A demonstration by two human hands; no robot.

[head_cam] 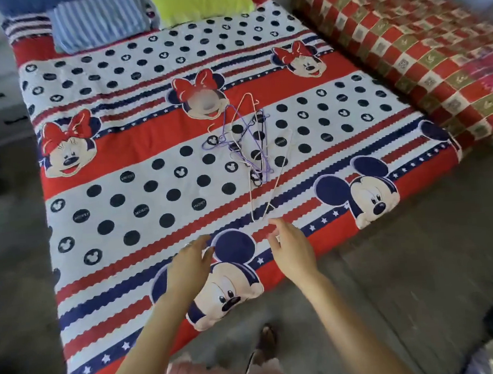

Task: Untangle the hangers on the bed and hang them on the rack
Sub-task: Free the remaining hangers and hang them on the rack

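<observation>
Thin wire hangers tangle on quilted bed; left hand and right hand spread, empty.

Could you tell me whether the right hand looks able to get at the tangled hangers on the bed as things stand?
Probably yes: the right hand hovers open just short of the hangers, with only bare bedspread between them.

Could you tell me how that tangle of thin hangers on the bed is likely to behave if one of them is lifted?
The hangers look thin and wiry, so probably light and slightly springy. Their loops and hooks cross, so lifting one would likely drag others along. On the soft bed cover they should stay put rather than slide.
</observation>
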